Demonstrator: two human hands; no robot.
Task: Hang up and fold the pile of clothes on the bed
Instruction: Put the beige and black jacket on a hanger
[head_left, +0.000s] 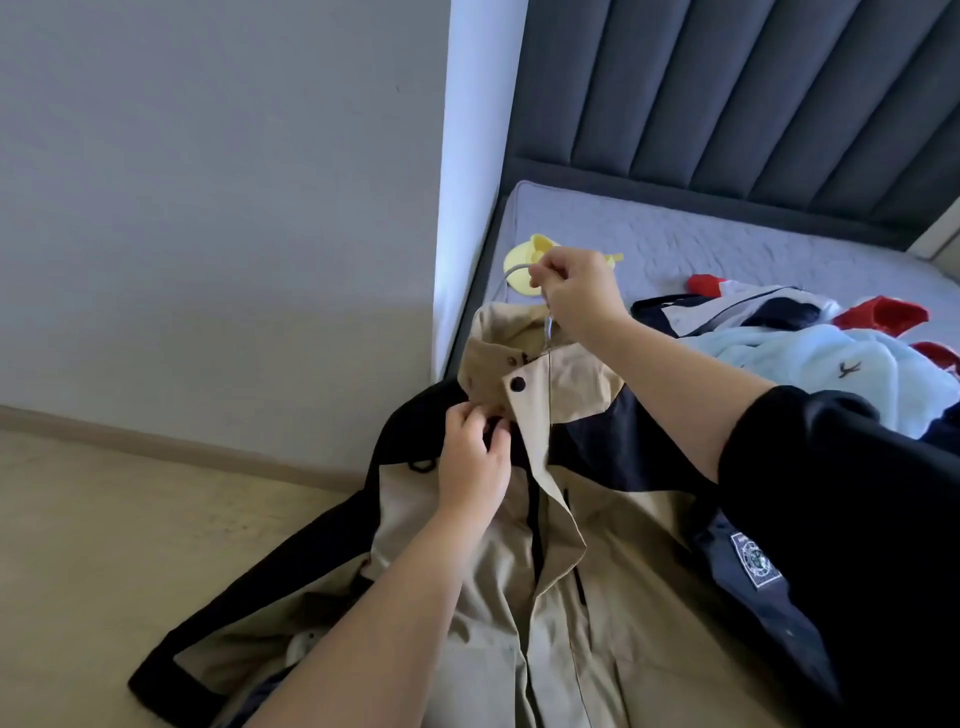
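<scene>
A tan and black jacket (493, 597) hangs in front of me from a thin metal hanger hook (519, 269). My right hand (579, 296) grips that hook above the collar and holds the jacket up. My left hand (475, 462) pinches the jacket's front just below the collar, beside a black snap button (518, 384). One black sleeve trails down to the left over the floor. On the bed to the right lies the pile of clothes (810, 343): light blue, navy, white and red pieces.
The bed (727, 249) has a grey mattress and a dark padded headboard (753, 104). A yellow plastic object (524, 260) lies near the mattress corner behind my right hand. A grey wall (208, 182) and beige floor (104, 545) are on the left.
</scene>
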